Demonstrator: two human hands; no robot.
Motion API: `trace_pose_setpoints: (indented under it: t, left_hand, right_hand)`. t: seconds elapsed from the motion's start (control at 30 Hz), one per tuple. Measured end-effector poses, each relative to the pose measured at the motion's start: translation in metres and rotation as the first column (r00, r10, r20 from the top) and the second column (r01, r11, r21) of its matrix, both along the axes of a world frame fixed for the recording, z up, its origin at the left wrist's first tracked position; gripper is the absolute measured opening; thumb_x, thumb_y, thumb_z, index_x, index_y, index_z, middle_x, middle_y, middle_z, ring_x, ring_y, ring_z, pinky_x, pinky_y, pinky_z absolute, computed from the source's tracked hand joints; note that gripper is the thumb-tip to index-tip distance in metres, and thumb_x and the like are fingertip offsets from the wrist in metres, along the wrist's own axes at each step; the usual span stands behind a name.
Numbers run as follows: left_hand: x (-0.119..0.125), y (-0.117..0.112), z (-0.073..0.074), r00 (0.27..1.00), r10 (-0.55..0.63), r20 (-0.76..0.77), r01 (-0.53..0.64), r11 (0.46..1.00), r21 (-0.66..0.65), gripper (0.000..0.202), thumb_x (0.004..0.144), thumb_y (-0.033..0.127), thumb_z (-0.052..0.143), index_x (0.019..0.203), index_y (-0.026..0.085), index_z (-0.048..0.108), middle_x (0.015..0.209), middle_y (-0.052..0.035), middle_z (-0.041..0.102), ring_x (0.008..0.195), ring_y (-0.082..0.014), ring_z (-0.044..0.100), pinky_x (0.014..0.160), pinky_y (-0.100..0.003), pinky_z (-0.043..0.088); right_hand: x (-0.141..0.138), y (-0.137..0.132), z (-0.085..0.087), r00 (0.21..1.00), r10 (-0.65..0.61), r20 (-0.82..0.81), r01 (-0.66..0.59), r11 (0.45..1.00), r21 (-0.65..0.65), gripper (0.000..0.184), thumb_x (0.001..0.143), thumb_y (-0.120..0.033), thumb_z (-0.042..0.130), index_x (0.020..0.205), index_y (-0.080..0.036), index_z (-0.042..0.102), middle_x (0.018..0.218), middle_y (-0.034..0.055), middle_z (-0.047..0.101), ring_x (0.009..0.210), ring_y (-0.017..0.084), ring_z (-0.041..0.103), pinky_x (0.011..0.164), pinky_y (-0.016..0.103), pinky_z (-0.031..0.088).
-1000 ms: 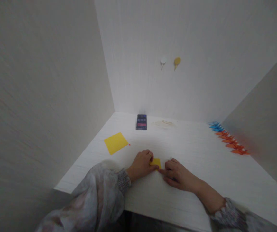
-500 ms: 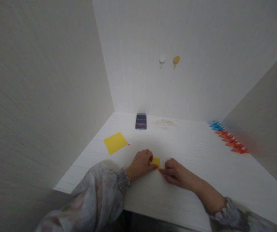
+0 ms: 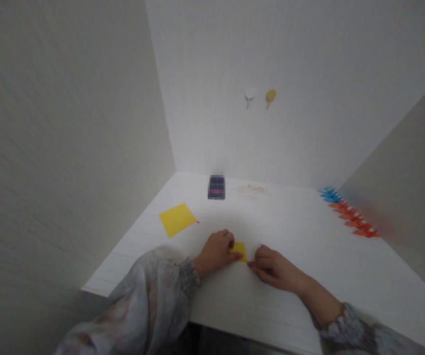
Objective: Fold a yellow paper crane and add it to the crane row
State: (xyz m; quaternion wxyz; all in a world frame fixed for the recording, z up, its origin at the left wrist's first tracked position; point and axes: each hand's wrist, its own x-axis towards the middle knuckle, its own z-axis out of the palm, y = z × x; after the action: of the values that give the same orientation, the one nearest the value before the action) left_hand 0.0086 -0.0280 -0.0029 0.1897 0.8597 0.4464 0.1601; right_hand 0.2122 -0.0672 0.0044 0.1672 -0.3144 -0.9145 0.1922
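Observation:
Under my left hand [image 3: 217, 252] lies a small folded piece of yellow origami paper [image 3: 240, 248] on the white table. The thumb presses across its lower part and curled fingers cover its left side. My right hand [image 3: 273, 266] is closed, with thumb and forefinger drawn together at the paper's lower right corner. Whether those fingertips pinch the corner or only touch it, I cannot tell. A larger flat yellow sheet [image 3: 177, 219] rests to the left, beyond my left forearm. A tiny red scrap [image 3: 198, 222] sits by its right corner.
A dark, pixelated rectangular object [image 3: 216, 187] is near the back wall. Several folded orange pieces [image 3: 356, 220] and blue pieces [image 3: 329, 194] line the right wall. Two hooks, one white [image 3: 250, 93] and one yellow [image 3: 270, 95], are on the back wall. Walls enclose the table [image 3: 289, 217] on three sides.
My right fingertips have slid slightly right and toward me at the paper's corner. My left hand stays on the folded paper. The view has tilted a little.

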Motion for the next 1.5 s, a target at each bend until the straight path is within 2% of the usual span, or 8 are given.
trace_pose_setpoints:
  t: [0.1, 0.2, 0.37, 0.63, 0.8, 1.0, 1.5]
  left_hand:
    - [0.000, 0.000, 0.000, 1.000, 0.003, 0.008, -0.003, 1.000, 0.008, 0.033, 0.066, 0.047, 0.056, 0.075, 0.017, 0.048, 0.081, -0.0012, 0.050, 0.077, -0.0148, 0.046, 0.067, -0.026, 0.033]
    - [0.000, -0.001, 0.001, 1.000, 0.000, 0.013, 0.000, 1.000, 0.007, 0.034, 0.066, 0.048, 0.056, 0.075, 0.017, 0.048, 0.081, -0.0014, 0.050, 0.076, -0.0148, 0.046, 0.066, -0.026, 0.033]
    - [0.000, -0.001, 0.001, 1.000, 0.005, 0.011, -0.005, 1.000, -0.001, 0.035, 0.066, 0.050, 0.054, 0.075, 0.017, 0.047, 0.081, -0.0016, 0.050, 0.076, -0.0147, 0.046, 0.067, -0.026, 0.034]
    - [-0.005, 0.003, 0.000, 0.995, -0.042, 0.094, 0.047, 0.997, -0.059, 0.027, 0.065, 0.037, 0.058, 0.080, 0.016, 0.047, 0.084, -0.0020, 0.051, 0.076, -0.0140, 0.047, 0.068, -0.025, 0.036]
    - [-0.007, 0.006, -0.006, 0.989, -0.038, 0.145, 0.052, 0.994, -0.093, 0.030, 0.064, 0.033, 0.059, 0.084, 0.016, 0.045, 0.085, -0.0019, 0.051, 0.075, -0.0131, 0.046, 0.067, -0.025, 0.037]
    - [-0.005, 0.007, -0.009, 0.991, -0.012, 0.132, 0.027, 0.994, -0.106, 0.030, 0.062, 0.032, 0.061, 0.083, 0.017, 0.045, 0.083, -0.0008, 0.051, 0.073, -0.0125, 0.046, 0.066, -0.024, 0.037]
    - [-0.003, 0.004, 0.001, 0.995, 0.030, 0.097, -0.018, 0.992, -0.123, 0.026, 0.061, 0.026, 0.060, 0.080, 0.017, 0.046, 0.081, -0.0003, 0.051, 0.072, -0.0128, 0.046, 0.065, -0.024, 0.037]
  right_hand:
    - [0.002, 0.000, -0.003, 1.000, -0.016, -0.020, 0.016, 1.000, 0.004, 0.027, 0.084, -0.026, 0.037, 0.100, -0.016, 0.056, 0.071, 0.0056, 0.051, 0.070, 0.016, 0.045, 0.067, 0.030, 0.035]
    - [0.000, -0.001, -0.003, 0.999, -0.005, 0.044, 0.004, 1.000, 0.027, 0.030, 0.083, -0.026, 0.039, 0.108, -0.017, 0.053, 0.073, 0.0057, 0.051, 0.072, 0.016, 0.044, 0.068, 0.031, 0.034]
    - [-0.007, -0.002, 0.004, 0.992, -0.016, 0.127, 0.010, 0.999, 0.047, 0.029, 0.085, -0.027, 0.035, 0.102, -0.016, 0.056, 0.071, 0.0052, 0.050, 0.072, 0.017, 0.044, 0.069, 0.032, 0.032]
    - [-0.007, -0.002, 0.004, 0.991, 0.000, 0.137, -0.013, 0.996, 0.087, 0.028, 0.086, -0.026, 0.033, 0.087, -0.014, 0.059, 0.070, 0.0058, 0.051, 0.071, 0.016, 0.045, 0.067, 0.032, 0.030]
    - [-0.006, -0.002, 0.004, 0.988, 0.000, 0.155, -0.014, 0.996, 0.088, 0.026, 0.085, -0.026, 0.035, 0.088, -0.014, 0.058, 0.070, 0.0056, 0.052, 0.072, 0.016, 0.046, 0.067, 0.032, 0.029]
    - [-0.009, -0.003, 0.008, 0.987, 0.006, 0.161, -0.018, 0.997, 0.073, 0.024, 0.084, -0.024, 0.036, 0.086, -0.015, 0.058, 0.070, 0.0053, 0.053, 0.072, 0.016, 0.046, 0.067, 0.031, 0.028]
    - [-0.009, -0.002, 0.006, 0.988, 0.004, 0.153, -0.018, 0.996, 0.089, 0.023, 0.083, -0.022, 0.038, 0.091, -0.015, 0.058, 0.068, 0.0040, 0.054, 0.069, 0.015, 0.048, 0.067, 0.031, 0.027]
